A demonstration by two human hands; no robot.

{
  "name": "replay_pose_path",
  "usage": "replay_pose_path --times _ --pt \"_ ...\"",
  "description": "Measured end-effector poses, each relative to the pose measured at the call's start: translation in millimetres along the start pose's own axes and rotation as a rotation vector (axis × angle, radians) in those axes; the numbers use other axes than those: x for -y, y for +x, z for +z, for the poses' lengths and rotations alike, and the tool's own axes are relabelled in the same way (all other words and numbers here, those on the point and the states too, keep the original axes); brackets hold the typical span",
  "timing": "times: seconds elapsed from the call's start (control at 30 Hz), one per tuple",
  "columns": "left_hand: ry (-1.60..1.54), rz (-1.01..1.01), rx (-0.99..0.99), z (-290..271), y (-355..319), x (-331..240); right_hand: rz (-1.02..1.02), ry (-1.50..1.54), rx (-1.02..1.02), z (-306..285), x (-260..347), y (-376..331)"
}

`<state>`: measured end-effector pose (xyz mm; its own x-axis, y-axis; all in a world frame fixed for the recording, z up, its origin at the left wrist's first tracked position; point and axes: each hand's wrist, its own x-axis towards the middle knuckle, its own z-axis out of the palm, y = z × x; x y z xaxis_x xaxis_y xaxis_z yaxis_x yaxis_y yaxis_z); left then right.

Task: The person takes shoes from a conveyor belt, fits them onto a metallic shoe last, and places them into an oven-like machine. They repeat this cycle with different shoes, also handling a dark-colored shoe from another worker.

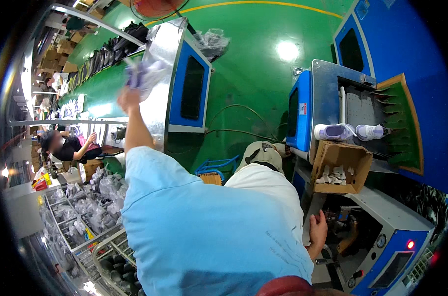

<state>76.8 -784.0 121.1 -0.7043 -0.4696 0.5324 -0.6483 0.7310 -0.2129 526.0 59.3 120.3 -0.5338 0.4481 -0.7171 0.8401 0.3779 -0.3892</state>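
Observation:
My left arm, in a light blue sleeve, reaches to the far left. My left hand (129, 100) is closed on a purple and white shoe (152, 79), both smeared by motion, above a metal-topped bench (160, 54). My right hand (317, 231) is at the lower right, beside the opening of a machine (377, 237) with a blue panel and a lit red button. Its fingers stretch up with nothing visible in them, close to a grey panel. Two more shoes (335, 131) (371, 132) in white and lilac sit above a cardboard box (345, 153).
A person in white clothing and a beige cap (261, 155) is just ahead, beside a blue-framed stool (216, 167). Cables (239, 109) lie on the green floor. Racks of wrapped items (81, 212) stand at left, near a person in black (71, 148). A blue machine (298, 111) stands at right.

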Motion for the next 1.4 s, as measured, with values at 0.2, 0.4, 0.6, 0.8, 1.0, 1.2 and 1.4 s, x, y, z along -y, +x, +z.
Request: replay_pose_path --times 0.2,0.4,0.6,0.8,1.0,1.2,1.4 --pt "-0.556 0.016 0.221 2.2 -38.7 -148.6 -0.040 0.158 -0.328 -30.9 32.1 -7.6" --pt "-1.059 0.829 0.906 -91.9 -320.0 -498.3 -0.297 0.183 -1.659 -131.9 39.4 -6.6" --pt "-1.252 1.594 1.105 -321.1 -525.6 -766.6 0.161 -0.715 -1.811 -193.1 31.7 31.4" --pt "-0.873 1.355 1.476 -351.2 -658.9 -940.9 0.098 -0.699 -1.965 -198.3 6.8 56.2" --pt "-1.164 1.416 1.285 -349.3 -698.7 -934.4 0.182 -0.841 -1.920 -188.9 -18.5 55.9" --pt "-1.221 1.948 0.473 -405.4 -614.4 -926.2 0.130 -0.679 -1.956 -193.2 -9.9 62.5" --pt "-1.311 1.505 2.030 -428.8 -507.2 -810.6 0.103 -0.474 -1.783 -186.2 33.0 30.2"
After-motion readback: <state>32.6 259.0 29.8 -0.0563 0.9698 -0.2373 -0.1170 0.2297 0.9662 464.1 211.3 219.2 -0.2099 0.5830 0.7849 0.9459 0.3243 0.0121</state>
